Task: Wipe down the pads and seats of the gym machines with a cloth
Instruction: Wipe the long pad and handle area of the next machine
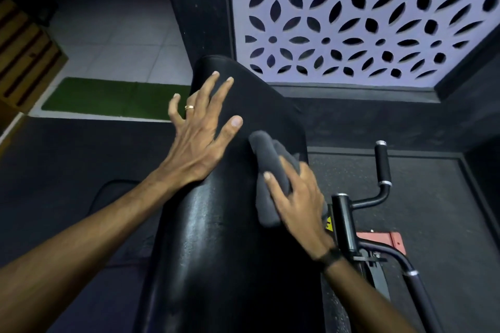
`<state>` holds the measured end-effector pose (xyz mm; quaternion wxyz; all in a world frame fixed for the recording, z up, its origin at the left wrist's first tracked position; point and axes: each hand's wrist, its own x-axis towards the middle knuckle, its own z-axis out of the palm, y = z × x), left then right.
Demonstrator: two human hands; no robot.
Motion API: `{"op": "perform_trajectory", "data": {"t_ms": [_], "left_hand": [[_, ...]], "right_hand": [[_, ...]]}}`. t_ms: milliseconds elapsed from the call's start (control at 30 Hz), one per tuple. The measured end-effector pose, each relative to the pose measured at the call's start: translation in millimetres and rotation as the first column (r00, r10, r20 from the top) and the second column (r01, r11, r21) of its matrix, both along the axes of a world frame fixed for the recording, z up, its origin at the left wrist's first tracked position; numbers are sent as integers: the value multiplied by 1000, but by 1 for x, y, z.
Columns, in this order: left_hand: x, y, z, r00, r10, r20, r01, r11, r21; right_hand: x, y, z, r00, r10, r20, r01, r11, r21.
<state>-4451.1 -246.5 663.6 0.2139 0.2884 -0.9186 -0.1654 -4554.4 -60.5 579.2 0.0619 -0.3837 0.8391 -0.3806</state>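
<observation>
On the long black pad [230,224] in this dark gym, my left hand [201,127] is resting with spread fingers while my right hand [296,197] is gripping the grey cloth [266,167] near the pad's edge, where it might slip off.

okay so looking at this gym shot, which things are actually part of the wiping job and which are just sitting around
Part of the job:
- grey cloth, held by the right hand
- black pad being wiped
- left hand, spread flat on the pad

Just there:
- machine handle
- green mat
- wooden box
- patterned screen
</observation>
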Motion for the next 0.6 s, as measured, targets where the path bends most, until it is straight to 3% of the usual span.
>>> {"op": "perform_trajectory", "data": {"t_ms": [100,200,267,400,500,600], "left_hand": [[0,1,1,1000,-4,-1,4,1000,0],[-1,2,1,1000,-2,8,2,1000,-11],[0,3,1,1000,8,-4,-9,1000,-21],[-1,0,1,999,37,-40,-37,999,-4],[1,-1,0,996,52,-72,-52,999,6],[3,0,-1,995,54,-82,-53,999,12]], "right_hand": [[-24,5,-23,988,-149,29,145,983,111],[-71,-56,-30,936,-343,81,319,921,224],[-91,-103,-13,906,-397,147,363,907,213],[-62,-129,24,978,-183,101,177,982,72],[-18,-76,27,1000,-29,-8,29,1000,4],[13,-1,5,998,-33,-46,32,999,-27]]}}
